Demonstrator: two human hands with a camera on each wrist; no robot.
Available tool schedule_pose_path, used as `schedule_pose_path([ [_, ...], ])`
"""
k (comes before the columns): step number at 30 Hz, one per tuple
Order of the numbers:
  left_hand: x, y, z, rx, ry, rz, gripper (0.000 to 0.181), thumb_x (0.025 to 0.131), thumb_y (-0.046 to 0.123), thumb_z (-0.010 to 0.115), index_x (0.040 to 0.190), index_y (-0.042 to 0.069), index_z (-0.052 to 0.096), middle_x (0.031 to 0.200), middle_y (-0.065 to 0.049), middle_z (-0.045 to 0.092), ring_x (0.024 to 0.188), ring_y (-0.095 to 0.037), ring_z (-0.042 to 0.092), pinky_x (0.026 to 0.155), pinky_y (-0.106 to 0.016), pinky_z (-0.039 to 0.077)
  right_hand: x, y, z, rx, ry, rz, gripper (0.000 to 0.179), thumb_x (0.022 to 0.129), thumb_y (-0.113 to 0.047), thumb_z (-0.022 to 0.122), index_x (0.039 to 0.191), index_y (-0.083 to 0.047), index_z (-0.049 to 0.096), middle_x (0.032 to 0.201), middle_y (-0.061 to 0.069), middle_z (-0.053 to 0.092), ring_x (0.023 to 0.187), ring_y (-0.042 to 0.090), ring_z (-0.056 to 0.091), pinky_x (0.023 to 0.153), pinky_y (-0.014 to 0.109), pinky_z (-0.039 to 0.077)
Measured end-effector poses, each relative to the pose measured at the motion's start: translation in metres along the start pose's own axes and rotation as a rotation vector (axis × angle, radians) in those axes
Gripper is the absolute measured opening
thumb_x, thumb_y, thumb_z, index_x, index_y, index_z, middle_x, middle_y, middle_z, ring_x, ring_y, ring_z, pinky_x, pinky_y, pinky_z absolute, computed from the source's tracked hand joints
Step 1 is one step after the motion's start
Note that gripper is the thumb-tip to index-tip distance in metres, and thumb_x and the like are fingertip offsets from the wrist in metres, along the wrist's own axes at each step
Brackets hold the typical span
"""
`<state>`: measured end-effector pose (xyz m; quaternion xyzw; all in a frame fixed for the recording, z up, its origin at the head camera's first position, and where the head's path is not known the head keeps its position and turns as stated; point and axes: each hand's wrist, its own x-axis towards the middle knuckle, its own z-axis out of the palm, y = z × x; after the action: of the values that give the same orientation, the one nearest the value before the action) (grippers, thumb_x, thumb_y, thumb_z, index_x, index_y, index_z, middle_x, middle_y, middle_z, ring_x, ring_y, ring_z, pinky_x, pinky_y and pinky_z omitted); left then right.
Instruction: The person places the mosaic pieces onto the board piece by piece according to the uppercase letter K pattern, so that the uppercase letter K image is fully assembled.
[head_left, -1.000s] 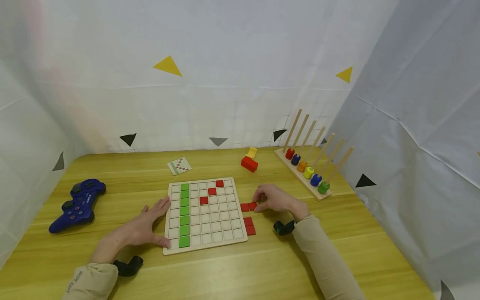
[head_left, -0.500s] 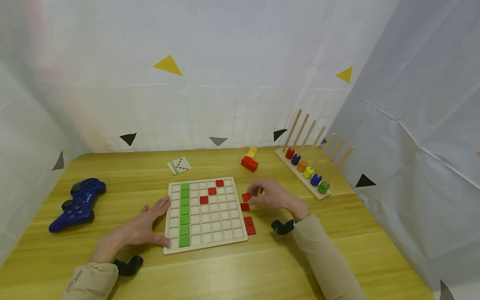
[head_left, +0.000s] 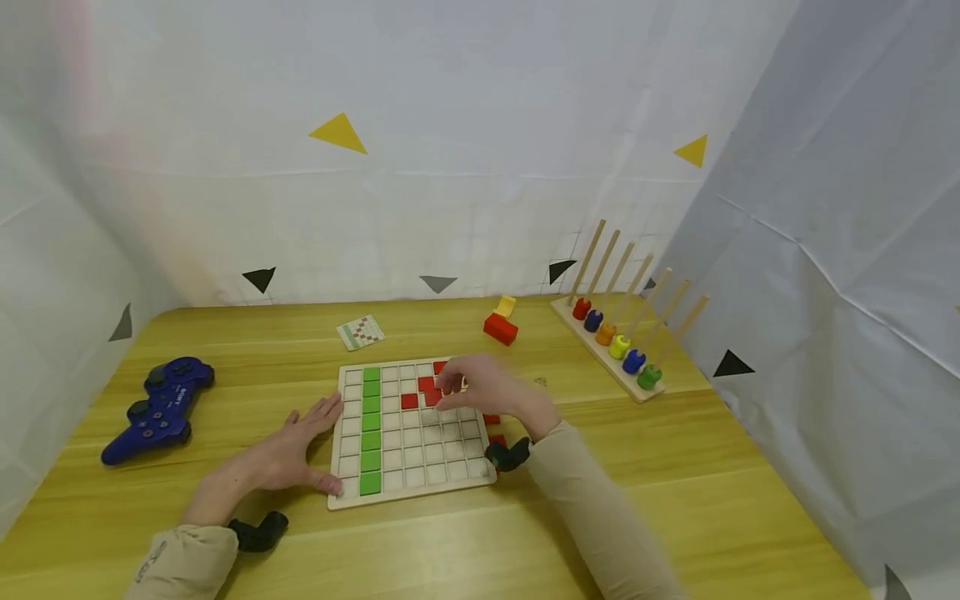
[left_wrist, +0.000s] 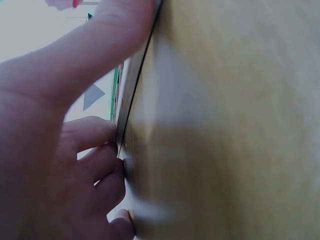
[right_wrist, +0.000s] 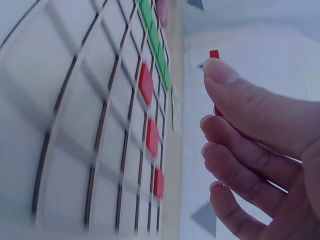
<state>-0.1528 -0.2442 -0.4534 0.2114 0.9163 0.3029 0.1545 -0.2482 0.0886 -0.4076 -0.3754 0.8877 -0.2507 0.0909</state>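
A pale wooden grid board (head_left: 414,455) lies on the table, with a column of green tiles (head_left: 371,439) and a diagonal of red tiles (head_left: 408,401) in its cells. Above the board my right hand (head_left: 491,387) pinches a red tile (right_wrist: 214,54) between thumb and index finger, close to the diagonal. In the right wrist view the tile stands away from the board surface. My left hand (head_left: 288,454) rests along the board's left edge, fingers spread, thumb at the near corner. Loose red tiles (head_left: 491,419) at the board's right side are partly hidden by my right arm.
A blue game controller (head_left: 159,410) lies at the left. Behind the board are a small pattern card (head_left: 362,332), a red block (head_left: 500,328) and a yellow block (head_left: 506,306). At the right stands a peg rack (head_left: 558,308) with colored beads.
My right hand has taken a red tile from beside the board and moved left with it, over the grid. The left hand has stayed in place.
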Motion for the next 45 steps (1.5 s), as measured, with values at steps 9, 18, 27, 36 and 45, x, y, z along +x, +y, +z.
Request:
schedule_pose_path([
  [9,0.001,0.0,0.001,-0.005,-0.002,0.002,0.123,0.071,0.054,0.084,0.157,-0.004,0.018,0.167,-0.022,0.006,0.152,-0.047,0.002,0.116,-0.07,-0.002,0.03,-0.023,0.026,0.068,-0.046,0.023,0.024,0.085,-0.027,0.081,0.102,-0.012,0.072,0.09,-0.007,0.068,0.083,0.008,0.06,0.078,0.02,0.051],
  [18,0.001,0.0,0.001,-0.009,0.006,-0.002,0.124,0.07,0.053,0.085,0.157,-0.004,0.019,0.167,-0.022,0.007,0.152,-0.047,0.003,0.116,-0.07,-0.002,0.037,-0.023,0.047,0.078,-0.059,0.033,0.023,0.083,-0.026,0.083,0.097,-0.013,0.071,0.085,-0.008,0.066,0.078,0.005,0.059,0.075,0.018,0.05],
  [27,0.002,-0.002,0.002,-0.009,0.003,-0.004,0.123,0.071,0.053,0.085,0.157,-0.004,0.019,0.167,-0.022,0.006,0.152,-0.047,0.002,0.116,-0.07,-0.002,0.039,-0.022,0.06,0.024,-0.072,0.048,0.025,0.083,-0.031,0.082,0.098,-0.014,0.071,0.085,-0.01,0.065,0.079,0.005,0.057,0.074,0.017,0.048],
  [36,0.001,-0.002,0.001,-0.004,0.002,-0.013,0.123,0.07,0.055,0.084,0.158,-0.003,0.019,0.167,-0.021,0.006,0.152,-0.046,0.002,0.117,-0.07,-0.002,0.038,-0.025,0.06,0.009,-0.079,0.048,0.024,0.085,-0.033,0.08,0.099,-0.016,0.071,0.086,-0.011,0.064,0.08,0.006,0.056,0.074,0.019,0.048],
  [45,0.001,0.0,0.001,-0.004,0.003,-0.008,0.123,0.071,0.054,0.084,0.158,-0.003,0.018,0.167,-0.022,0.006,0.152,-0.047,0.002,0.116,-0.07,-0.002,0.037,-0.027,0.059,-0.043,-0.086,0.036,0.024,0.088,-0.033,0.078,0.104,-0.014,0.073,0.089,-0.008,0.064,0.081,0.006,0.055,0.074,0.018,0.047],
])
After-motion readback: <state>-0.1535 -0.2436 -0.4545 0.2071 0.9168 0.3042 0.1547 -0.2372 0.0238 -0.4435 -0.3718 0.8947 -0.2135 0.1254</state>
